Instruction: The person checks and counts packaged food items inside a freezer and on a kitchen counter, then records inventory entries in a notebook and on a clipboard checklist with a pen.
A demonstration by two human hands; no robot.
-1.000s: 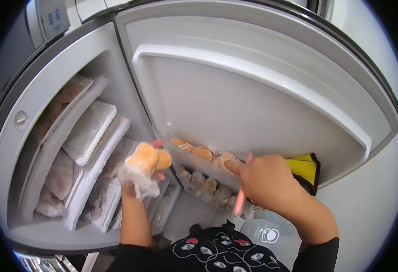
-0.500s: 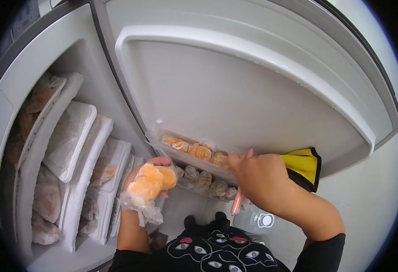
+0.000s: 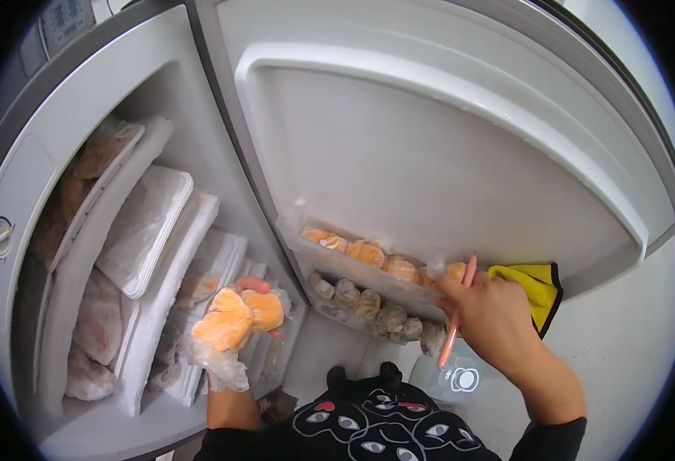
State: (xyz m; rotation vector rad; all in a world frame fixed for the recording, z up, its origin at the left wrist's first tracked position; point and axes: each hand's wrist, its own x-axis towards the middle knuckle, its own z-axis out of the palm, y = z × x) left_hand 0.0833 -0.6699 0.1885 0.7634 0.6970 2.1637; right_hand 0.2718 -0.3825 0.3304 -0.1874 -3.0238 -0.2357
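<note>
My left hand (image 3: 253,285) is closed around frozen orange food lumps (image 3: 226,319) in clear plastic wrap, held in front of the freezer drawers. The wrap hides most of the palm. At the door's upper shelf (image 3: 376,265), my right hand (image 3: 491,307) is closed with a pink pen (image 3: 449,342) held slantwise in it. Its fingertips reach an orange wrapped lump (image 3: 451,272) at the shelf's right end; whether they grip it I cannot tell. Similar orange lumps (image 3: 366,252) line that shelf. Greyish wrapped lumps (image 3: 368,303) fill the shelf below.
An open freezer door (image 3: 430,161) spans the right. White trays (image 3: 149,230) and bagged frozen food (image 3: 98,315) are stacked in the frosty compartment at left. A yellow cloth with black edging (image 3: 541,288) hangs behind my right hand. Below it stands a clear bottle (image 3: 437,376).
The view has shifted, so the freezer sits further right in it. My right hand has moved along the upper shelf to its right end, with the pen in it. My left hand still holds the orange lumps.
</note>
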